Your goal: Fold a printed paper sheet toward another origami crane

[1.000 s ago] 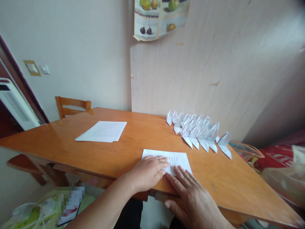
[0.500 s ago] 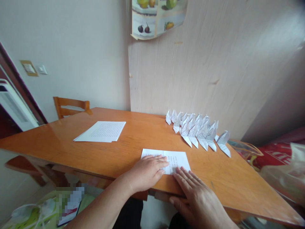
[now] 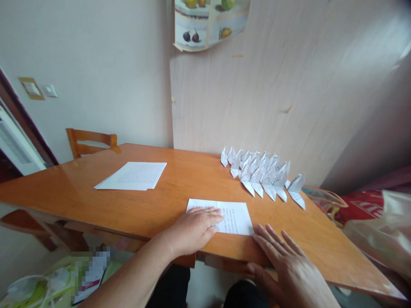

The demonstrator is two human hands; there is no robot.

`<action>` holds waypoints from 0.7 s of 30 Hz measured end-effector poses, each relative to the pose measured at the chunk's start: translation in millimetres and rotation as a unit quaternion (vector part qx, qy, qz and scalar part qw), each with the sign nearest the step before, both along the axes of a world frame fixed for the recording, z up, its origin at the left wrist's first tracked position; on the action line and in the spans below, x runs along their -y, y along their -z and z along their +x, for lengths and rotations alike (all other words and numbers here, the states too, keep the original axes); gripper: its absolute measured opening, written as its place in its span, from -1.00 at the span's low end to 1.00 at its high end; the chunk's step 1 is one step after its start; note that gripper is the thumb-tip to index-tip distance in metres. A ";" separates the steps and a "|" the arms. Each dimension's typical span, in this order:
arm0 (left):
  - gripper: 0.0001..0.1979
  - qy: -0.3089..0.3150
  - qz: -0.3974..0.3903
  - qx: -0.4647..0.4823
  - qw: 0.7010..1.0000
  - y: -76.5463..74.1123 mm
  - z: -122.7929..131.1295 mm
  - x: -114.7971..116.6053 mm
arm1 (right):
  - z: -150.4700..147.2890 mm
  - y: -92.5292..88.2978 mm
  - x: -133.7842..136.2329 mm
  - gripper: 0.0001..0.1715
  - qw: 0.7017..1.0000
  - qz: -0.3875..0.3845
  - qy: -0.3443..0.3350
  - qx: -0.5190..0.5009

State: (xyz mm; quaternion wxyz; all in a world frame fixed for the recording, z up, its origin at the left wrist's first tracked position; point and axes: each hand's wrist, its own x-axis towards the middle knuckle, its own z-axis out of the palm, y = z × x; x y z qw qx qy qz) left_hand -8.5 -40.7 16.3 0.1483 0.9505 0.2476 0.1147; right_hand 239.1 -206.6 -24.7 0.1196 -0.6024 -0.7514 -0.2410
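A white printed sheet of paper (image 3: 239, 218), folded by its look, lies flat near the table's front edge. My left hand (image 3: 195, 226) rests flat across its left part, fingers stretched to the right, covering some of the print. At the sheet's lower right corner is my right hand (image 3: 285, 261), its fingers spread over the table edge and the thumb apart. The index fingertip is at or just beside the paper's corner. Neither hand grips anything. Beyond, at the right, stand rows of folded paper pieces (image 3: 269, 175) with pointed tips, made from printed paper.
A stack of printed sheets (image 3: 135, 175) lies on the left of the wooden table (image 3: 192, 179). Behind it stands a wooden chair (image 3: 91, 141). Bags (image 3: 369, 218) crowd the table's right side. A fruit picture (image 3: 210, 25) hangs on the wall.
My right hand has slid right, off the printed face to the sheet's lower right corner, its fingers spreading. My left hand stays on the paper. The view has shifted slightly.
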 end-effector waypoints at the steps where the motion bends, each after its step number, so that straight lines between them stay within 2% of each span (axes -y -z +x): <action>1: -0.57 0.000 0.000 0.003 1.000 -0.2 -0.1 0.1 | 1.7 -0.5 1.1 -0.28 1.000 0.000 0.005 -0.004; 6: -0.57 0.003 -0.004 0.010 1.000 -0.6 -0.2 0.3 | 4.7 -4.8 -4.3 -0.40 0.998 0.008 0.026 -0.064; 9: -0.56 0.006 -0.001 0.008 1.000 -0.5 0.3 0.1 | -2.1 -12.8 -19.0 -0.46 0.993 -0.027 0.007 -0.118; 11: -0.55 0.008 0.004 0.009 1.000 -0.2 0.8 0.0 | -10.5 -19.8 -33.8 -0.47 0.986 -0.050 -0.005 -0.158; 16: -0.56 0.001 0.003 0.021 1.000 3.0 1.3 -0.2 | -32.4 -34.4 -80.6 -0.50 0.964 -0.117 -0.085 -0.223; 21: -0.52 0.003 0.006 0.048 0.999 5.3 0.0 -0.1 | -41.3 -32.5 -118.6 -0.52 0.953 -0.136 -0.130 -0.239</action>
